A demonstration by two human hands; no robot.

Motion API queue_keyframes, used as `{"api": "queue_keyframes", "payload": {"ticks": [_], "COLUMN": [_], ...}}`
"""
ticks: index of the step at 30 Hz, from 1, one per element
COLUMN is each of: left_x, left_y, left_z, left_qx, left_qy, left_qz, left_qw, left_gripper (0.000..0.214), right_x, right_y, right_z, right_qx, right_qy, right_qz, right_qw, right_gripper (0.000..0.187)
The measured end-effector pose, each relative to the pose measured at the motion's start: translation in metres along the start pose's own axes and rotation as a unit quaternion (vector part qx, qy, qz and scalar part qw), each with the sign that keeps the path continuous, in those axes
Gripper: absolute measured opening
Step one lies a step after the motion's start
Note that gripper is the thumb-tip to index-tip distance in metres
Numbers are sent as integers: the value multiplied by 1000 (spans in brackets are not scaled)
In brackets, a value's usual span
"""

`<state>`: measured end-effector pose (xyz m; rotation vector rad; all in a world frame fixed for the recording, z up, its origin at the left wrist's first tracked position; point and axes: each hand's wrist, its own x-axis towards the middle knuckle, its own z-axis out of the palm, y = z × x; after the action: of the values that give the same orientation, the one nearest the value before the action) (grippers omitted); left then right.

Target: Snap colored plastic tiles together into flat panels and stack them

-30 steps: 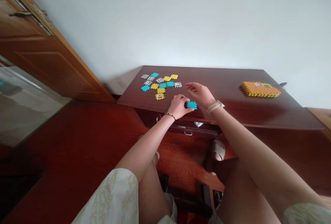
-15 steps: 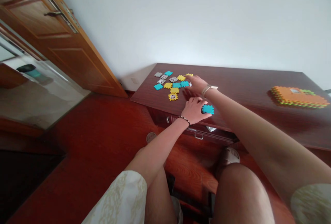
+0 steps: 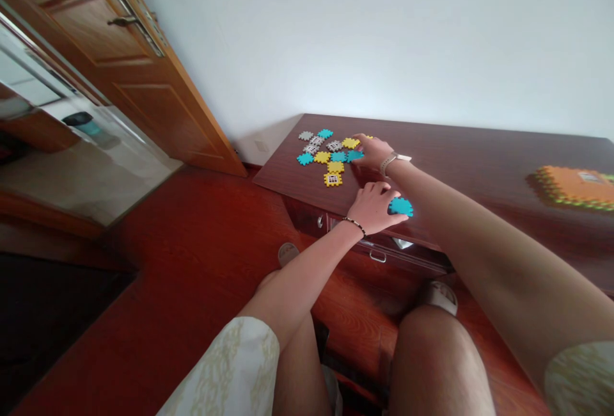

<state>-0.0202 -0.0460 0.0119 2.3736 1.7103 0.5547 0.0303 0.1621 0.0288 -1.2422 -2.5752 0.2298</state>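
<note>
Head view: left hand holds teal tile crosswise.

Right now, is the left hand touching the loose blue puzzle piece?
Touching: the head view shows the left hand against the blue puzzle piece, its fingers overlapping the piece's edge.

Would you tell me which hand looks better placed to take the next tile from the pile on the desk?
Right, I'd judge: the right hand is already at the pile, beside a teal tile, and seems empty, while the left hand is occupied with a separate teal tile.
</note>
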Motion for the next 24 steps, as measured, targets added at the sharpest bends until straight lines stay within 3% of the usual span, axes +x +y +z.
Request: {"api": "queue_keyframes", "payload": {"ticks": [4, 9, 16, 21, 24], "left_x": [1, 0, 0, 0, 2], "left_y": [1, 2, -1, -2, -1], "left_z": [1, 0, 3, 4, 2], "left_qx": [0, -8, -17, -30, -42], "left_qy": [0, 1, 20, 36, 33], "left_qz": [-5, -11, -1, 6, -4], "left_qw": [1000, 1000, 1000, 999, 999], "left_gripper": [48, 53, 45, 45, 42], "right_x": [-22, -49, -83, -152, -202], "right_y": [-2, 3, 31, 61, 73], "right_z": [-9, -17, -30, -42, -45], "right_qx": [-12, 38, 237, 363, 377], "right_qy": [30, 50, 108, 122, 139], "right_qz": [-88, -129, -16, 43, 65], "right_qw": [996, 990, 965, 923, 913], "right_gripper": [95, 90, 36, 36, 41]}}
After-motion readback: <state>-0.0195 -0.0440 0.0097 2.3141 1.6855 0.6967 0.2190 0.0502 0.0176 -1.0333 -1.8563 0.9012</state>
